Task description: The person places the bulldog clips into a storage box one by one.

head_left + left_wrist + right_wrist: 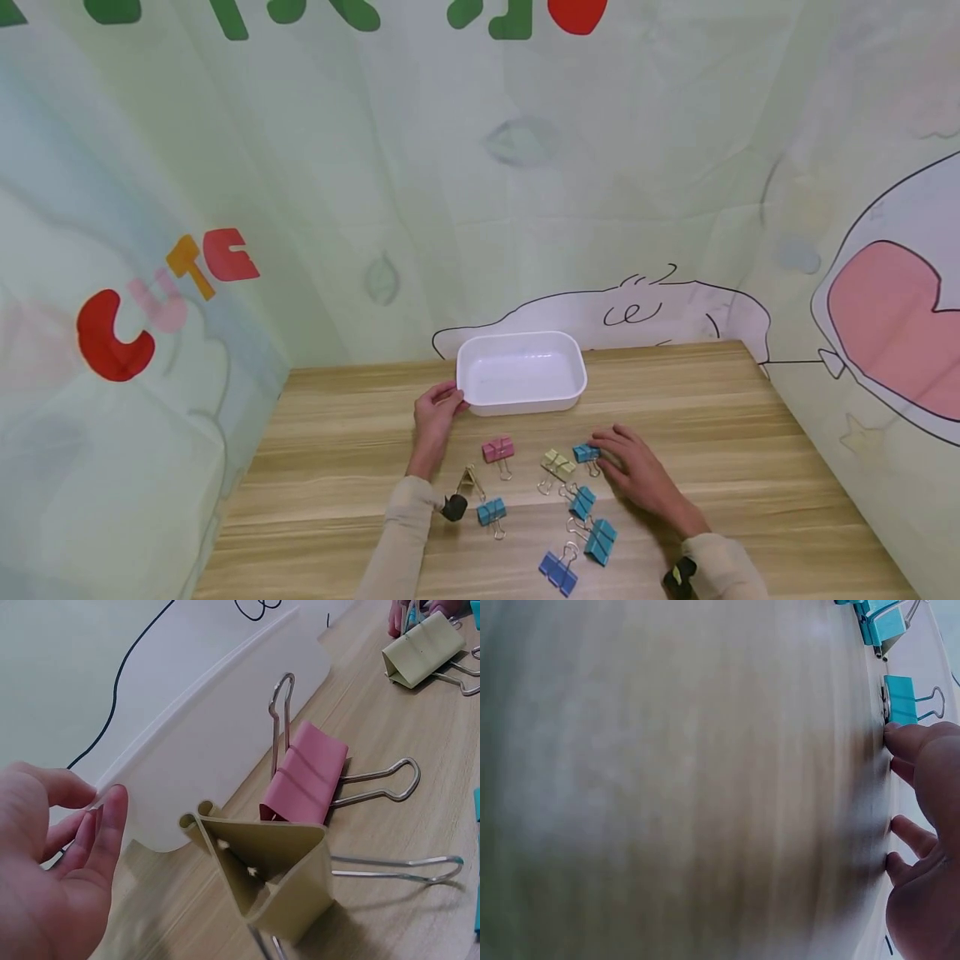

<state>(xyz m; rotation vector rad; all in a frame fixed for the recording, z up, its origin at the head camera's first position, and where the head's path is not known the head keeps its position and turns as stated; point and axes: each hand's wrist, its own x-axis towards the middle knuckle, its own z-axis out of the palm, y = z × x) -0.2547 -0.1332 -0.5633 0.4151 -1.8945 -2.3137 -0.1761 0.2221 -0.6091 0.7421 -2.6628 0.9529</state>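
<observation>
At the back of the table stands a white plastic tray [525, 407]. My left hand [437, 421] pinches its rim at the left front corner, thumb against fingers in the left wrist view. My right hand [637, 471] rests low over the table with fingers spread, its fingertips beside a small blue binder clip [587, 452] and seemingly touching its end in the right wrist view. A yellow binder clip [558, 465] lies left of that one, and a pink binder clip [307, 772] stands in front of the tray. Nearer my left wrist is an olive-gold binder clip [277, 877].
More binder clips lie toward the front: a teal clip [492, 512], another teal clip [582, 502], a larger teal clip [601, 542] and a dark blue clip [558, 573]. Printed cloth [525, 208] hangs behind the wooden table [337, 475] and at both sides.
</observation>
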